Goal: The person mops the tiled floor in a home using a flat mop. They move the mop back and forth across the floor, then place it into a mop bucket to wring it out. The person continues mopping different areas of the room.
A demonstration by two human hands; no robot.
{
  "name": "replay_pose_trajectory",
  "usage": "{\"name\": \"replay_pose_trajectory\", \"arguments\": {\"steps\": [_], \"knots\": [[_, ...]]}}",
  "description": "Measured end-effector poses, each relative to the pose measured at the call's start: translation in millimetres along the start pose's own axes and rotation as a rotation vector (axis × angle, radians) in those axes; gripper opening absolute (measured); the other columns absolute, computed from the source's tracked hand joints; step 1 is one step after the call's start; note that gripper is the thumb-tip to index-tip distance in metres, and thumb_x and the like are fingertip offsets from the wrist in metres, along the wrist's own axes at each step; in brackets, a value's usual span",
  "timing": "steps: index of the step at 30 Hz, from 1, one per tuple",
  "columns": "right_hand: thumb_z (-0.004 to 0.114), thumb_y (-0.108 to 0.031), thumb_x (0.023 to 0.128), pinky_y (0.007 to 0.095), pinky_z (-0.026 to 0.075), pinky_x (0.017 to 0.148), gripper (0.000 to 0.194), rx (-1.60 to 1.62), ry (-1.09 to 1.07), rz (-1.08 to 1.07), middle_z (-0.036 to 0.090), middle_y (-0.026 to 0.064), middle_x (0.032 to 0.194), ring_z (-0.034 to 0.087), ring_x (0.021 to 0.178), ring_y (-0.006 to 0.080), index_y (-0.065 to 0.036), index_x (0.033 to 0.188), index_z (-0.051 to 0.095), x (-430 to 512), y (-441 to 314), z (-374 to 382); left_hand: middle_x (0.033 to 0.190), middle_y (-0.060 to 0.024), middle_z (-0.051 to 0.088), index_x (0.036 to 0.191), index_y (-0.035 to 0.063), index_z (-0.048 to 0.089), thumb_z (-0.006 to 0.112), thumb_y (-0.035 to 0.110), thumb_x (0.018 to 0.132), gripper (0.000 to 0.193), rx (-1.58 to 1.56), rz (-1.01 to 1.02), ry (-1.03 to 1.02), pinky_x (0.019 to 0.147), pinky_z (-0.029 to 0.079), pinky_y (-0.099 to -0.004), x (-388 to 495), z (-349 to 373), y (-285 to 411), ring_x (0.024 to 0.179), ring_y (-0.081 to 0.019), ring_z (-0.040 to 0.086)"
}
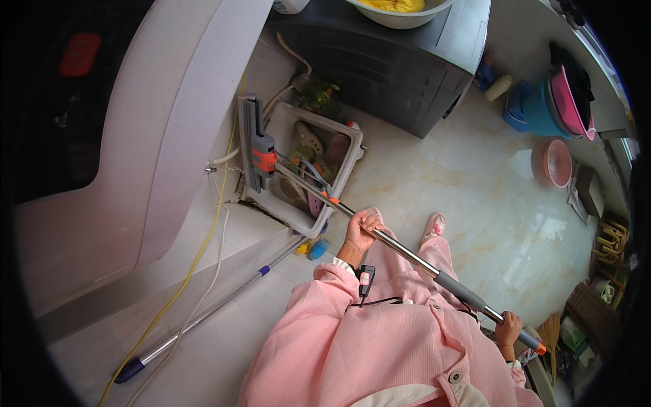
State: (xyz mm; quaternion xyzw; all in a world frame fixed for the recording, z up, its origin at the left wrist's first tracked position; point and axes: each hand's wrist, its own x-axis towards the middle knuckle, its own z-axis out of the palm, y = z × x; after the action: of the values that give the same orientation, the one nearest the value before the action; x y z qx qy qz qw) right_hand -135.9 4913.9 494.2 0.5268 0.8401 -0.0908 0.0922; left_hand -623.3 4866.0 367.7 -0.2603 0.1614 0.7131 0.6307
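Observation:
My left hand (362, 231) is closed around the metal pole of a squeeze mop (407, 253), just below its orange lever joint. My right hand (507, 329) grips the same pole near its grey, orange-tipped end. The pole slants across in front of my pink clothes. At its far end, the grey and orange mop head (260, 152) is over the left side of a square white mop sink (347, 175). Several clogs (307, 137) lie in the sink, partly hidden behind the pole. The sponge itself cannot be made out clearly.
A second pole (203, 318) with purple ends lies at the left, beside yellow and white hoses (196, 272). A dark grey appliance (376, 76) stands ahead with a basin (402, 19) on top. Tubs (539, 109), a pink basin (558, 163) and a broom (550, 338) are at the right.

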Motion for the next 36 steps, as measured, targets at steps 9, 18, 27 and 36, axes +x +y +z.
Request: {"name": "replay_pose_trajectory", "arguments": {"steps": [9,18,27,36], "knots": [[0.052,-0.004,0.054,0.0391,0.043,0.052,0.013,0.159,-0.279,0.117,0.054,0.0115,0.058,0.053,0.055,0.0306,-0.007,0.067,0.053,-9,6,8,0.043,0.0035,0.025,0.051,0.0138,0.029,0.042,0.014,0.076,0.028,0.059,-0.032,-0.05,0.055,0.033,-0.0242,0,3,-3,0.043,-0.0087,0.029],[0.056,-0.005,0.054,0.0389,0.042,0.055,0.021,0.055,-0.319,0.031,0.055,0.0107,0.06,0.054,0.057,0.0294,-0.009,0.075,0.055,-26,8,7,0.042,0.0013,0.027,0.048,0.013,0.03,0.045,0.014,0.073,0.029,0.037,-0.095,-0.029,0.055,0.032,-0.025,11,-6,-1,0.043,-0.0107,0.029],[0.053,-0.003,0.055,0.0394,0.039,0.056,0.021,0.019,-0.26,-0.001,0.054,0.0097,0.063,0.052,0.059,0.0297,-0.009,0.075,0.053,-39,14,17,0.044,0.0009,0.028,0.048,0.0132,0.028,0.047,0.012,0.07,0.029,0.004,-0.095,0.021,0.055,0.032,-0.0257,13,-13,-6,0.044,-0.0118,0.031],[0.052,-0.002,0.055,0.0388,0.039,0.057,0.021,0.021,-0.231,-0.055,0.054,0.0092,0.063,0.052,0.06,0.029,-0.01,0.075,0.052,-19,11,18,0.045,0.0005,0.03,0.05,0.0118,0.032,0.046,0.011,0.07,0.024,-0.008,-0.054,0.06,0.059,0.034,-0.0266,1,-1,0,0.044,-0.0117,0.034]]}}
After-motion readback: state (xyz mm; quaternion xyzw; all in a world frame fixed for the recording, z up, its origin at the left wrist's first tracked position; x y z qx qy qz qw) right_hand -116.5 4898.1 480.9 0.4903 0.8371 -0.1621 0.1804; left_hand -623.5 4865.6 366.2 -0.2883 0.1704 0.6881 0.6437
